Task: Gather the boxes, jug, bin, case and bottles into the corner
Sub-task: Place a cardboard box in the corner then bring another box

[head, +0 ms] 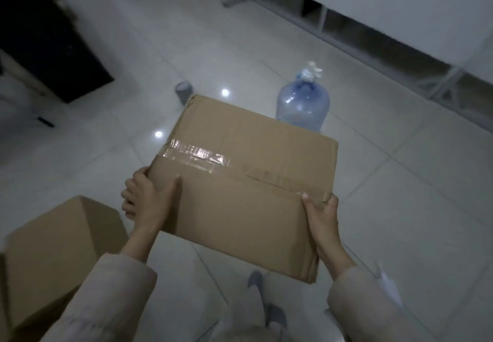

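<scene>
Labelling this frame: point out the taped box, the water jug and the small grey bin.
taped box (pixel 248 181): head view, top face.
water jug (pixel 302 106): head view, blue body.
small grey bin (pixel 183 92): head view, side wall.

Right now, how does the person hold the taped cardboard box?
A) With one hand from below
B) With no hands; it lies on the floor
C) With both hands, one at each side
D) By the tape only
C: the left hand grips the left edge of the taped cardboard box and the right hand grips its right edge.
</scene>
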Action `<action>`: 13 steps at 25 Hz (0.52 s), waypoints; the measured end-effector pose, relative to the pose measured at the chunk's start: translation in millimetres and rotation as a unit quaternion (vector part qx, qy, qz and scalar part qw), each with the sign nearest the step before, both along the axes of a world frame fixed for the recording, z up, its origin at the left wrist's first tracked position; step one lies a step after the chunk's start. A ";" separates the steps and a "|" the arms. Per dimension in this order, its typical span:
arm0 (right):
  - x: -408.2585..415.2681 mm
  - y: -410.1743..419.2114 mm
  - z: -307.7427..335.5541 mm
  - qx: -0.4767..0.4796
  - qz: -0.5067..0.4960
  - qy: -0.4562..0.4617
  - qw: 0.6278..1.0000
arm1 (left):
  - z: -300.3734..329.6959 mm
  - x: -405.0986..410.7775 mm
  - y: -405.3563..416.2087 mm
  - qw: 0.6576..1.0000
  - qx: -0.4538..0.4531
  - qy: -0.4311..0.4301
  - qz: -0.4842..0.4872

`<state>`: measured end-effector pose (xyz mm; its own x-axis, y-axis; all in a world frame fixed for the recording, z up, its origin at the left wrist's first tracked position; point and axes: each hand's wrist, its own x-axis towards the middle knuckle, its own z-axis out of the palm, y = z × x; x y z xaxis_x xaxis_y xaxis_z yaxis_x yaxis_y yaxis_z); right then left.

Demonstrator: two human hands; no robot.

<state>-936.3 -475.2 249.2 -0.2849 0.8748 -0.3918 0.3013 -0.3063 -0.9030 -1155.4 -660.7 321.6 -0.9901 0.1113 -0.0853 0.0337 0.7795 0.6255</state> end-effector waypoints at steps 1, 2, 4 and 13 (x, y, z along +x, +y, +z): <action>-18.0 -2.1 15.4 0.013 0.030 0.006 0.999 | 12.1 -5.0 -19.6 0.999 0.015 0.004 0.031; -37.2 -6.2 30.4 0.026 0.061 0.012 0.998 | 23.5 -10.0 -40.3 0.997 0.028 0.009 0.065; -79.1 -21.4 57.6 0.048 0.131 0.037 0.990 | 40.7 -19.9 -84.1 0.989 0.052 0.021 0.134; -285.2 -148.1 114.6 0.077 0.372 0.056 0.923 | 70.7 -88.5 -267.0 0.924 0.116 0.036 0.364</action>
<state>-1221.6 -623.3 363.7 -0.8603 0.4642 -0.2107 0.2788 0.0823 -0.9568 -1243.9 -927.8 392.3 -0.8124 -0.5785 -0.0731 -0.3980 0.4585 0.7946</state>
